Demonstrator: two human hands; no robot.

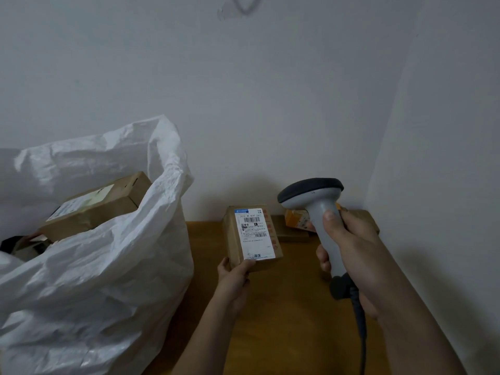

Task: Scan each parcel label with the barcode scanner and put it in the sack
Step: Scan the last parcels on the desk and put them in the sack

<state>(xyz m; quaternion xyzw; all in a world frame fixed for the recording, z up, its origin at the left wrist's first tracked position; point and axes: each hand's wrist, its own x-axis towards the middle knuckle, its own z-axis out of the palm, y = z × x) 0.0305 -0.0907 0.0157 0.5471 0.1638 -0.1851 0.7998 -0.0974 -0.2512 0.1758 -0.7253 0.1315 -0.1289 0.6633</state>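
Note:
My left hand (pixel 234 277) holds a small cardboard parcel (pixel 251 236) by its near end, thumb on the white shipping label, which faces up. My right hand (pixel 349 255) grips the handle of a grey barcode scanner (pixel 316 201) to the right of the parcel, its dark head raised above the table. A large white woven sack (pixel 102 266) stands open at the left. Inside it lies a long labelled cardboard box (pixel 94 207).
A wooden table (pixel 292 307) fills the corner between two white walls. At its back right lie a flat brown parcel (pixel 292 234) and an orange-and-white packet (pixel 296 217), partly behind the scanner. The scanner's dark cable (pixel 361 334) hangs down by my right forearm.

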